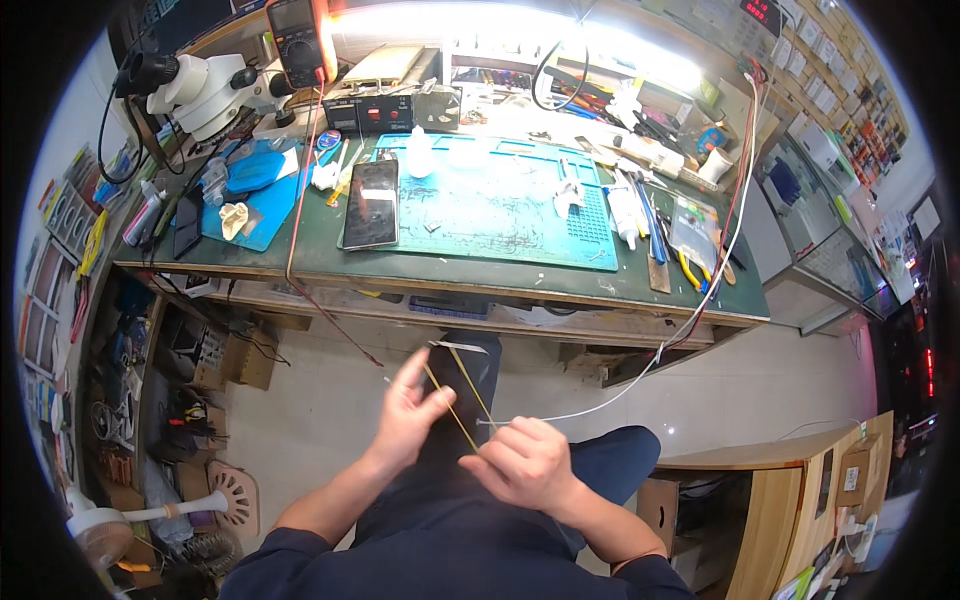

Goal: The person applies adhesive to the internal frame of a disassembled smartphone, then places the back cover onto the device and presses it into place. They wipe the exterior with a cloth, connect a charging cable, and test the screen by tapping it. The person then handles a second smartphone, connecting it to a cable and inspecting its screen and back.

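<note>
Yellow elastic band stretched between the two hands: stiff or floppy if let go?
Probably floppy: the yellow elastic band is thin and looks straight only because the left hand and right hand pull it taut across a dark flat device. Likely very light, given its thinness. It may snap back once either hand lets go.

Person, seen from above: dark navy long sleeves pushed up to the elbows, forearms bare. Dark blue trousers on both legs. Left hand (412,412) and right hand (522,462) bare, without gloves; thin dark band at right sleeve edge.
</note>
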Demonstrator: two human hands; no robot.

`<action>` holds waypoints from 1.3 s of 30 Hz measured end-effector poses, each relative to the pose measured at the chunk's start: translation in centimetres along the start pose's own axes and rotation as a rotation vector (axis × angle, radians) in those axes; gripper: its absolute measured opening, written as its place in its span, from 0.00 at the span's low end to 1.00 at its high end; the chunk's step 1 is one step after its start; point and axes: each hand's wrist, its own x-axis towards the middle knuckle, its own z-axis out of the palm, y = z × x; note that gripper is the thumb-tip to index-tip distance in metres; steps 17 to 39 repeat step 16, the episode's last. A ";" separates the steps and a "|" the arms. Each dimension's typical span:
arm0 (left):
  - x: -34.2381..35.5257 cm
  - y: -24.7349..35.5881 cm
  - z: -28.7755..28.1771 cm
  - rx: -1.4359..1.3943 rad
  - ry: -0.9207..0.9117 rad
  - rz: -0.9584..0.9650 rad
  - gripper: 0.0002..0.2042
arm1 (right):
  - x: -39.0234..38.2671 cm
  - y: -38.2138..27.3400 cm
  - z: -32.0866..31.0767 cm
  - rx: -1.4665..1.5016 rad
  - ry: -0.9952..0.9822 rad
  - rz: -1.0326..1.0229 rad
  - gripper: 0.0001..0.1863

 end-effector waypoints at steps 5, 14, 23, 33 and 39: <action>-0.6 6.6 -6.9 -0.100 0.216 0.118 0.30 | -7.6 3.2 -4.8 -0.139 -0.016 0.137 0.20; -1.7 6.4 -4.7 -0.438 -0.055 0.011 0.29 | -10.3 3.2 0.1 0.676 0.031 0.703 0.14; -1.2 4.4 -6.5 -0.502 -0.122 -0.052 0.32 | -9.0 1.8 3.2 0.905 -0.033 0.845 0.09; -1.2 4.4 -6.5 -0.502 -0.122 -0.052 0.32 | -9.0 1.8 3.2 0.905 -0.033 0.845 0.09; -1.2 4.4 -6.5 -0.502 -0.122 -0.052 0.32 | -9.0 1.8 3.2 0.905 -0.033 0.845 0.09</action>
